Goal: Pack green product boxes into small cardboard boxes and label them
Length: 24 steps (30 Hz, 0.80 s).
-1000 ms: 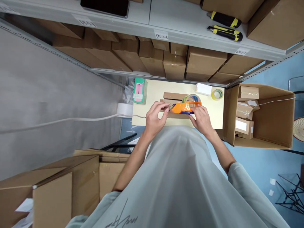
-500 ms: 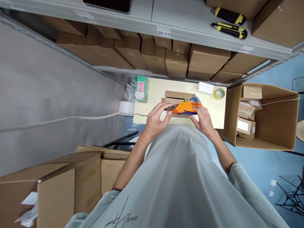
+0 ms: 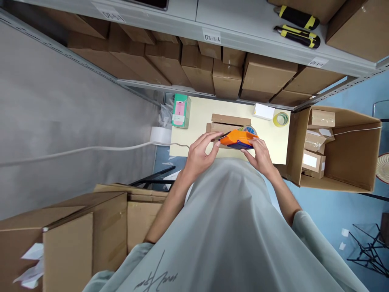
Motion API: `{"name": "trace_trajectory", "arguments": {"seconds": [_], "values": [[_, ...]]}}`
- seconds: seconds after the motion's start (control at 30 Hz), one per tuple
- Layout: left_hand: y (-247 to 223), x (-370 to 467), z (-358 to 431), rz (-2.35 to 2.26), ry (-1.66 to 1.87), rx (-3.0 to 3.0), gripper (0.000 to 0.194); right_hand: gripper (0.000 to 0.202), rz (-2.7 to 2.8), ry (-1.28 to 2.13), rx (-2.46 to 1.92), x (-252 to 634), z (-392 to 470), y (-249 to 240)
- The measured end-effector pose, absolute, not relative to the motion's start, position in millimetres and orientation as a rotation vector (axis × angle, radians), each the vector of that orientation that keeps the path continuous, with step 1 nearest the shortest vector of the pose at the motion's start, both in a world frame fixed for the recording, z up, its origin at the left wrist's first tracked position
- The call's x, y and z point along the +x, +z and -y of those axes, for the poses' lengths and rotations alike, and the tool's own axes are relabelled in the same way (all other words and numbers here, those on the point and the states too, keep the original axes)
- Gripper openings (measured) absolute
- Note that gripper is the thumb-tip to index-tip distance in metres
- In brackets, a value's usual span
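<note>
An orange and dark-blue tape dispenser (image 3: 235, 138) is held level between my two hands above the pale table (image 3: 200, 107). My left hand (image 3: 202, 153) has its fingers and thumb closed around the dispenser's left end. The right end is in my right hand (image 3: 259, 154), thumb below and fingers on top. A tape roll (image 3: 249, 129) shows just behind the dispenser; whether it is mounted on it I cannot tell. Under and behind my hands lies a small brown cardboard box (image 3: 229, 120), partly hidden.
On the table stand a green box (image 3: 181, 111), a white box (image 3: 263, 111) and a yellowish tape roll (image 3: 281, 119). A large open carton (image 3: 349, 162) with small boxes is at right. A shelf (image 3: 243, 34) with cartons and two utility knives (image 3: 299, 28) hangs ahead.
The dispenser has tilted in my hands, showing more of its dark-blue side and less of the tape roll behind it. Both hands keep almost the same place.
</note>
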<state>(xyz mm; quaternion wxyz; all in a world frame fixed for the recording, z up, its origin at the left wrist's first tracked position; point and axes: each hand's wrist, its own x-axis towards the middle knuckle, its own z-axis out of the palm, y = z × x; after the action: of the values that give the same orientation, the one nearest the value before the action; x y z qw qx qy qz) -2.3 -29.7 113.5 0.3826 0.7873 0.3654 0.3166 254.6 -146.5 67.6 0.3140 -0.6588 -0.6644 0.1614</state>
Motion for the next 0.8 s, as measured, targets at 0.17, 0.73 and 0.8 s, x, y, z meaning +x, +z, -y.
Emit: {"name": "trace_trajectory", "arguments": {"seconds": [0.17, 0.73, 0.8], "values": [[111.8, -1.3, 32.5, -0.937, 0.815, 1.962, 0.031, 0.044, 1.754, 0.453, -1.732, 257.2, 146.6, 66.3], [108.9, -2.6, 27.3, -0.896, 0.720, 1.858, 0.038, 0.032, 1.435, 1.072, -1.690, 259.5, 144.6, 76.1], [106.9, -3.3, 25.1, -0.881, 0.690, 1.879, 0.036, 0.033, 1.416, 1.108, -1.677, 258.5, 144.3, 73.1]]}}
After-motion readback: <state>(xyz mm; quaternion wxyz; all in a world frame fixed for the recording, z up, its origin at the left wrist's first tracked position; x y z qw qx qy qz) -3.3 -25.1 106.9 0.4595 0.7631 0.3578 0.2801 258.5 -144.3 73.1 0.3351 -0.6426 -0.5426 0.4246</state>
